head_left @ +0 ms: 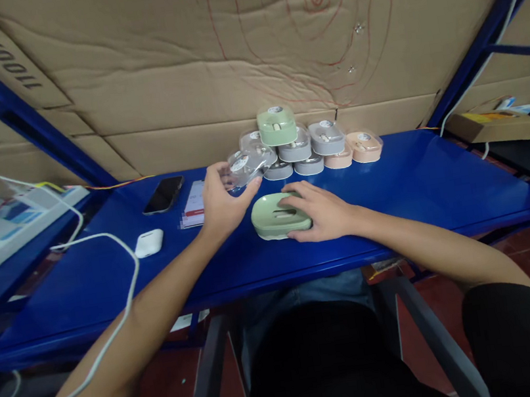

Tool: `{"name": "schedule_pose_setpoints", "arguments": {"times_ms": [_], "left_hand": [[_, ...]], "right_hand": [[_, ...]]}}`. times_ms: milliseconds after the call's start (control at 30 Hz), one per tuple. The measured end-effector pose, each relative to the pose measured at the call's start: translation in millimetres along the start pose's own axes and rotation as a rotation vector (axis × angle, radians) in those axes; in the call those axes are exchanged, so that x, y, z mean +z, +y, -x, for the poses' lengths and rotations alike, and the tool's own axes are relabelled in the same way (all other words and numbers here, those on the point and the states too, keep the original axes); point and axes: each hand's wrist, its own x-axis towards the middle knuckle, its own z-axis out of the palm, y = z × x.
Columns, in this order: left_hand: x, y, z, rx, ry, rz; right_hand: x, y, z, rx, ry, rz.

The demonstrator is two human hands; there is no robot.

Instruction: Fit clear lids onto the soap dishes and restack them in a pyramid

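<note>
My left hand is closed on a clear plastic lid, holding it tilted just above the blue shelf. My right hand rests on a green case base that lies on the shelf in front of me, fingers pressed on its top and side. Behind both hands stands a stack of small cases in grey, peach and green, with one green case on top.
A black phone, a white and red card and a white earbud case lie to the left. A white cable crosses my left arm. Cardboard backs the shelf; boxes sit at right.
</note>
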Motion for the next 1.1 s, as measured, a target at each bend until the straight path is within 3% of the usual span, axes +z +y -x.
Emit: {"name": "schedule_pose_setpoints", "arguments": {"times_ms": [567, 767, 900, 1000, 1100], "left_hand": [[-5.8, 13, 4, 0.118, -0.171, -0.002], [-11.9, 17, 5, 0.185, -0.392, 0.036], [-16.4, 23, 7, 0.246, -0.567, 0.037], [-15.7, 24, 9, 0.267, -0.672, -0.002], [-12.5, 21, 10, 0.251, -0.728, -0.044]], "right_hand": [[5, 24, -2, 0.056, -0.154, -0.096], [-18, 62, 6, 0.06, -0.217, -0.175], [-34, 91, 14, 0.083, -0.177, -0.203], [-36, 97, 15, 0.1, -0.161, -0.247], [-32, 87, 12, 0.085, -0.153, -0.289]]}}
